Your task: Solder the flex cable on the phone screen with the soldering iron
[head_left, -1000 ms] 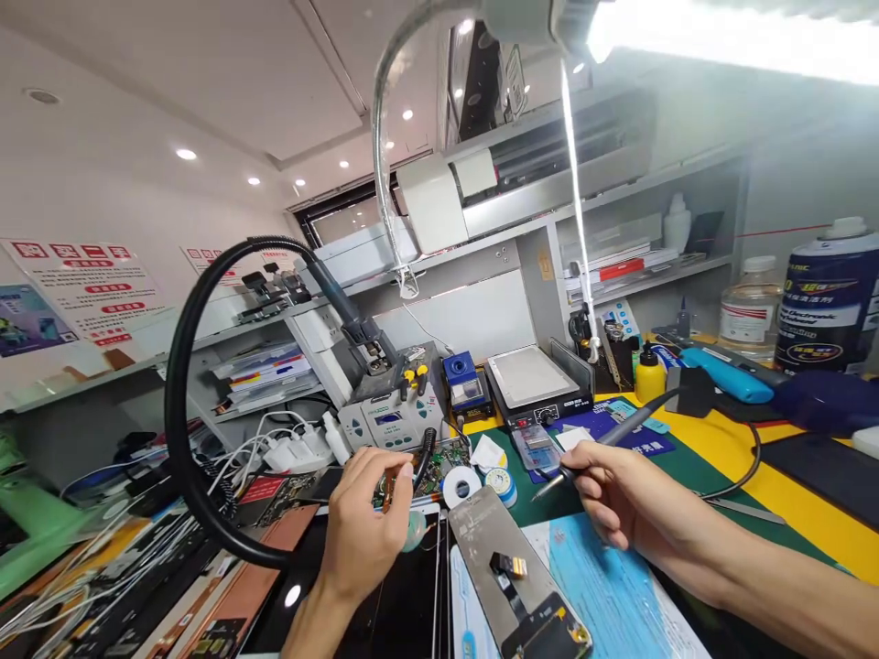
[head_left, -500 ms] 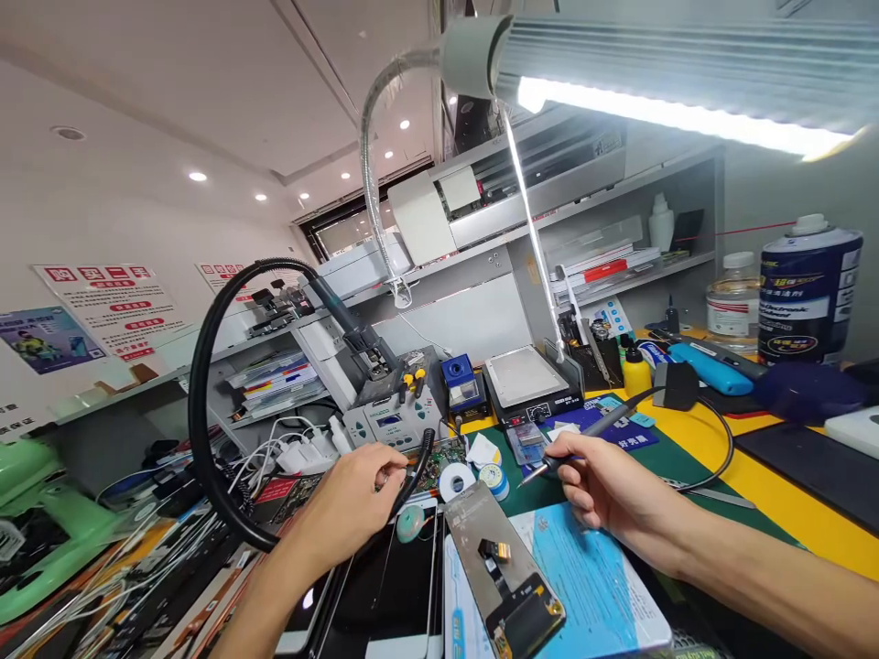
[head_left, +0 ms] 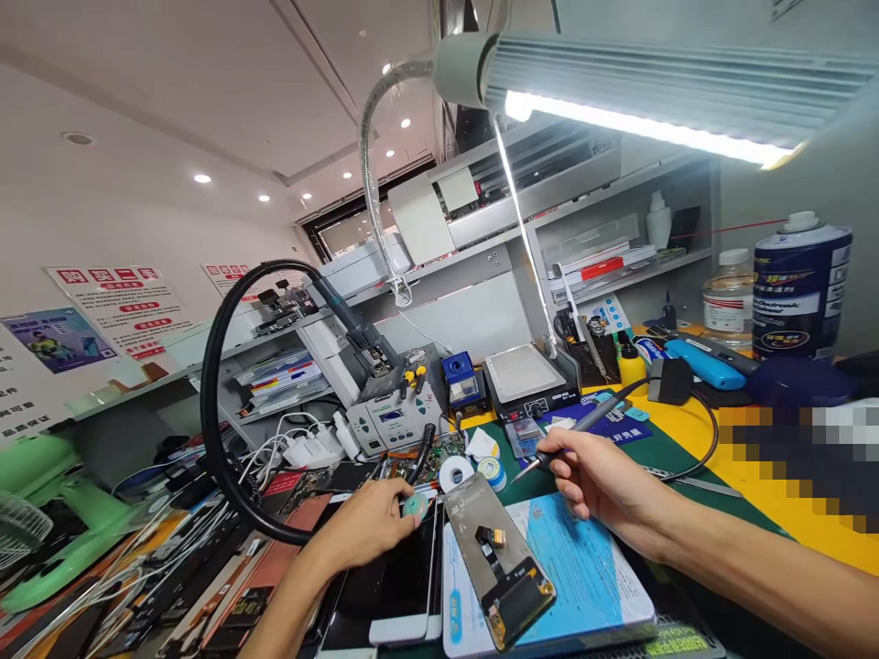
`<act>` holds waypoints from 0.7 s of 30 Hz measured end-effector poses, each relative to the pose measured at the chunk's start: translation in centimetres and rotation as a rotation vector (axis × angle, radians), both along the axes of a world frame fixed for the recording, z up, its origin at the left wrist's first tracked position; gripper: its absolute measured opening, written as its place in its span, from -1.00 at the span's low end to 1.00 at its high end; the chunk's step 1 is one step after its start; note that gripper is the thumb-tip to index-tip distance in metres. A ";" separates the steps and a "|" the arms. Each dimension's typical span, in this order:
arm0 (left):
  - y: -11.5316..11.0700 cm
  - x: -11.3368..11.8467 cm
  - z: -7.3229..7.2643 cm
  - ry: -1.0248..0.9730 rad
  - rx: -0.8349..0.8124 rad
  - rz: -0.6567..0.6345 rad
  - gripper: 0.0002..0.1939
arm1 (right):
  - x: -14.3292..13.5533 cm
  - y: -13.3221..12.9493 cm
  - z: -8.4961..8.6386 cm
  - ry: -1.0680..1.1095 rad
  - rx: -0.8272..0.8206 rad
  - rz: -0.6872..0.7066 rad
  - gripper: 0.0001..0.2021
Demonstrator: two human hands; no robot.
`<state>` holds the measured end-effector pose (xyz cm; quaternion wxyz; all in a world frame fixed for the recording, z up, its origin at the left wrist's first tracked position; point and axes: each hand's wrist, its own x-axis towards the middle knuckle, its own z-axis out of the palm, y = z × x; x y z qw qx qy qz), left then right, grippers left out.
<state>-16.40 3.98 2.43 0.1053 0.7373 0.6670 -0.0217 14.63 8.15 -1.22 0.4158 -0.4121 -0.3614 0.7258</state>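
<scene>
The green and yellow worktop (head_left: 762, 499) is carrying a flat box with a knob (head_left: 526, 375), a yellow bottle (head_left: 633, 363) and a blue roll (head_left: 492, 474). On the left, long dark parts (head_left: 199, 549) are maybe lying right on it too.
</scene>
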 end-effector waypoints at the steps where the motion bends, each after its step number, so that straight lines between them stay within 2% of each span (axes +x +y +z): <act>1: 0.1 -0.3 -0.1 -0.012 -0.012 -0.003 -0.68 | 0.0 0.0 0.0 -0.005 0.002 -0.003 -0.81; 9: -0.8 -1.0 0.1 -0.102 -0.079 -0.034 -0.61 | 0.0 -0.3 0.2 -0.032 0.005 0.001 -0.81; 12: -1.0 -0.9 0.0 -0.099 -0.077 -0.010 -0.68 | 0.0 -0.4 0.4 -0.034 0.009 0.005 -0.80; 17: -1.7 -1.2 -1.2 -0.016 0.029 0.069 -0.77 | -0.1 -0.4 0.5 -0.041 0.025 0.006 -0.78; 21: -3.1 -1.3 -1.8 -0.002 0.134 0.091 -0.81 | -0.1 -0.4 0.3 -0.043 0.039 0.015 -0.77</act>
